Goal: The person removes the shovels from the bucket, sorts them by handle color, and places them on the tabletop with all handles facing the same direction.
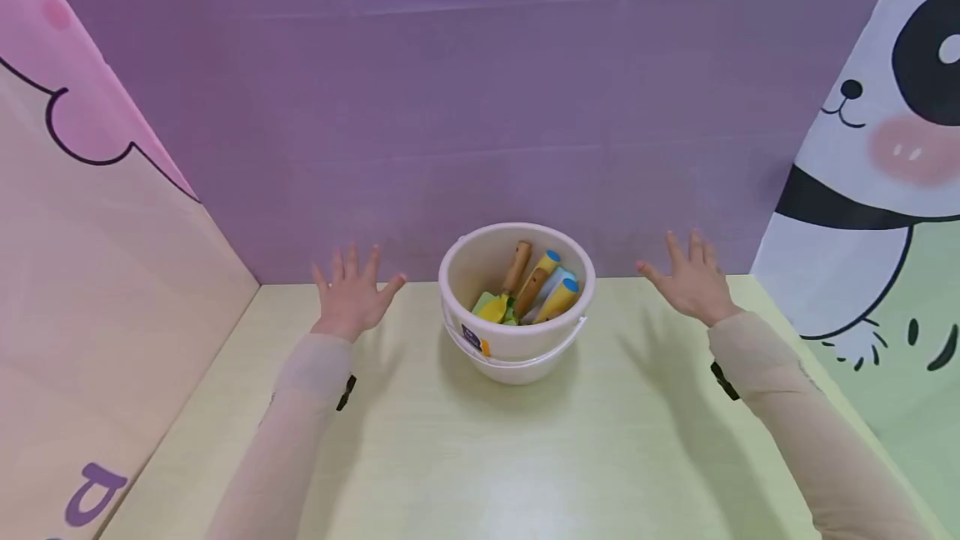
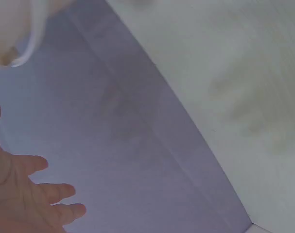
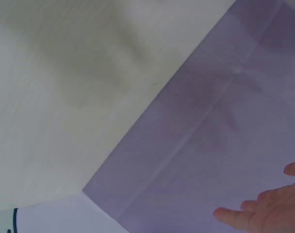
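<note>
A pale pinkish-white bucket stands upright on the table, its white handle lowered against the front. Inside it lie several tools with wooden handles and yellow, blue-tipped handles, along with a yellow scoop-like piece; their lower ends are hidden. To the left of the bucket, my left hand is held with spread fingers, touching nothing. My right hand is likewise spread, off to the bucket's right and apart from it. Part of the bucket also shows in the left wrist view.
Behind the light wooden table rises a purple wall covering. A side panel with a pink cartoon borders the left, and a panda panel borders the right. Both arms cast shadows on the tabletop.
</note>
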Available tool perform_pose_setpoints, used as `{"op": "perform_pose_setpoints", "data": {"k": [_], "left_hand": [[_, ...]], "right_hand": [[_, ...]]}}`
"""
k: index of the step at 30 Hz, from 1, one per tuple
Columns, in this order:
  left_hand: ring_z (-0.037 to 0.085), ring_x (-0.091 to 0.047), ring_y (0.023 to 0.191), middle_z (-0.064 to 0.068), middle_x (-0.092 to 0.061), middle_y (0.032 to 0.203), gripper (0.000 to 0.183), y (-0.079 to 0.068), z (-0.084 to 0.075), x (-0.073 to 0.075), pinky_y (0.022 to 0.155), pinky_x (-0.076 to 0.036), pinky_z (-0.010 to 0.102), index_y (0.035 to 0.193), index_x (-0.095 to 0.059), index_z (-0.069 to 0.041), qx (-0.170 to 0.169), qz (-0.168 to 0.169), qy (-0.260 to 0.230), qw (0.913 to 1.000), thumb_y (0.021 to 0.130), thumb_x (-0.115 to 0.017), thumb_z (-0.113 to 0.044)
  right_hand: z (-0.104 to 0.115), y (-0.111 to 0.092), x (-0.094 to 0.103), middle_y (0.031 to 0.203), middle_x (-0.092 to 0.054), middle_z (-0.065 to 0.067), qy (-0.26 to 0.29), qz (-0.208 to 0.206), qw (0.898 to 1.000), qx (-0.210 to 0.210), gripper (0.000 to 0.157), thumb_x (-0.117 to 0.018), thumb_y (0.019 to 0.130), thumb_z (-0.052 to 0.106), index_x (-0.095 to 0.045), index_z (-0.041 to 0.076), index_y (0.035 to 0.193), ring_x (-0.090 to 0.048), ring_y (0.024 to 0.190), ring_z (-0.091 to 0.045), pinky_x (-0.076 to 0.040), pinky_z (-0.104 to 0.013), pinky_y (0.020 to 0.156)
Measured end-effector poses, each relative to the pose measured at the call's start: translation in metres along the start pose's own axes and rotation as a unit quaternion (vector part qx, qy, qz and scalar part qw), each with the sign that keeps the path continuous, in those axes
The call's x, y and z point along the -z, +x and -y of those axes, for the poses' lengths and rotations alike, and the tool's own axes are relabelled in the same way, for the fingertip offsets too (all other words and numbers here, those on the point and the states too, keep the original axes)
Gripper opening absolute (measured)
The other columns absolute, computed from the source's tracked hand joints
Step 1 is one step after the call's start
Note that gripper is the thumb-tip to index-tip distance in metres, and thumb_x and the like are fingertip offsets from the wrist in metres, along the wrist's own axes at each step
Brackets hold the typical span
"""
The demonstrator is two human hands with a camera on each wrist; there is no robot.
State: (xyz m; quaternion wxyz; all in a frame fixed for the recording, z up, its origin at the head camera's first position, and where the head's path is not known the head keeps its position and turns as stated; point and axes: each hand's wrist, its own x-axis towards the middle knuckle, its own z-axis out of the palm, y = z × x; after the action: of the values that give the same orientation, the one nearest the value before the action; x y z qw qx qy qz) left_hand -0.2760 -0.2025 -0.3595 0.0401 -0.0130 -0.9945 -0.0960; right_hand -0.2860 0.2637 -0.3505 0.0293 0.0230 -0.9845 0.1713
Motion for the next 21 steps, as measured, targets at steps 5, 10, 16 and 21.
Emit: {"op": "perform_pose_setpoints", "data": {"k": [5, 10, 16, 21], "left_hand": [[0.045, -0.008, 0.136, 0.025, -0.016, 0.149, 0.082, -0.016, -0.010, 0.016, 0.104, 0.000, 0.065, 0.147, -0.017, -0.007, -0.018, -0.020, -0.060, 0.9978, 0.089, -0.022, -0.065], [0.043, -0.021, 0.133, 0.023, -0.030, 0.145, 0.069, -0.033, -0.018, 0.029, 0.105, -0.015, 0.060, 0.142, -0.028, -0.001, -0.049, -0.061, -0.106, 0.9913, 0.094, -0.037, -0.049], [0.037, -0.037, 0.126, 0.019, -0.042, 0.138, 0.054, -0.051, -0.021, 0.030, 0.098, -0.033, 0.054, 0.136, -0.041, -0.002, -0.068, -0.100, -0.169, 0.9782, 0.094, -0.044, -0.036], [0.035, -0.048, 0.114, 0.015, -0.051, 0.130, 0.043, -0.069, -0.022, 0.019, 0.090, -0.040, 0.049, 0.130, -0.049, -0.005, -0.062, -0.119, -0.245, 0.9602, 0.093, -0.048, -0.026]], "right_hand": [[0.008, -0.006, 0.011, 0.148, -0.001, -0.032, 0.025, -0.015, 0.999, 0.039, 0.087, -0.029, 0.089, 0.064, -0.009, 0.001, 0.146, -0.005, 0.132, -0.053, -0.013, -0.065, 0.102], [0.018, -0.017, 0.020, 0.148, -0.011, -0.030, 0.042, -0.038, 0.996, 0.069, 0.082, -0.031, 0.091, 0.060, -0.016, 0.000, 0.145, -0.013, 0.133, -0.049, -0.016, -0.062, 0.103], [0.024, -0.033, 0.017, 0.141, -0.034, -0.026, 0.129, -0.120, 0.979, 0.100, 0.064, -0.041, 0.094, 0.044, -0.036, -0.003, 0.137, -0.032, 0.127, -0.043, -0.028, -0.056, 0.100], [0.022, -0.045, 0.004, 0.128, -0.049, -0.025, 0.189, -0.177, 0.959, 0.118, 0.047, -0.047, 0.095, 0.029, -0.048, -0.005, 0.128, -0.048, 0.112, -0.040, -0.043, -0.052, 0.088]]}}
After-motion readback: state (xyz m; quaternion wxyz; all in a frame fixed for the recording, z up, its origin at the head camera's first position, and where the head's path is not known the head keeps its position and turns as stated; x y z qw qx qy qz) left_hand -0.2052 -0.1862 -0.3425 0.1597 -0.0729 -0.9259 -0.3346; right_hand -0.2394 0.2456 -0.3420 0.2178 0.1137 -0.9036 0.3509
